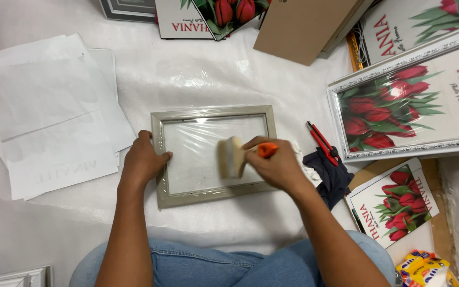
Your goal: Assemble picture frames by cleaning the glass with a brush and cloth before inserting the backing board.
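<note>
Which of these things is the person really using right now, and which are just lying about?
In use:
- left hand steadying the silver picture frame
- right hand holding an orange-handled brush over the glass

Lying about:
- loose white sheets
- red cutter
- dark cloth
- framed tulip picture
- small tulip print
- cardboard

A silver-grey picture frame [214, 154] with a beaded inner edge lies flat on white foam sheeting, its clear glass pane catching glare near the top. Across the right half of the glass sits a wide, pale-bristled brush [233, 157] with an orange handle, bristles pressed to the pane and blurred, handle pointing right toward the frame's right side.
</note>
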